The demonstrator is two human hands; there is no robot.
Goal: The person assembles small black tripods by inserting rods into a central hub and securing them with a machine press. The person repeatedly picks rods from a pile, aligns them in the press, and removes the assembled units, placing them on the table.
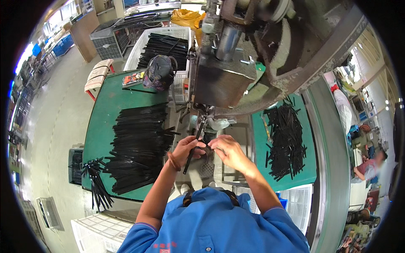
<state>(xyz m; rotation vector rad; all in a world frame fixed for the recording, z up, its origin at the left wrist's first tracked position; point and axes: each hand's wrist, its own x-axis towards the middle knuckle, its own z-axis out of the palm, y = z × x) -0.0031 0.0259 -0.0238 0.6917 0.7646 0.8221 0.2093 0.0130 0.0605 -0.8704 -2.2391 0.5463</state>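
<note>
A long, narrow black strip (188, 164) slants across in front of me, its upper end at the foot of the press (219, 82). My left hand (185, 150) is closed around the strip near its middle. Just to the right, my right hand (230, 152) has thumb and fingertips pinched together close to the strip. Whatever lies in that pinch is too small to make out. On the green table at my left lies a broad stack of long black strips (139, 147). To the right, shorter black pieces (287, 141) form a loose heap.
A black patterned bag (159, 72) sits behind the stack. Farther back, a white crate (189, 36) holds more strips. A bundle of strips (96, 181) overhangs the left table's near corner. The press's heavy frame (325, 55) reaches across at upper right. Another person (371, 166) is far right.
</note>
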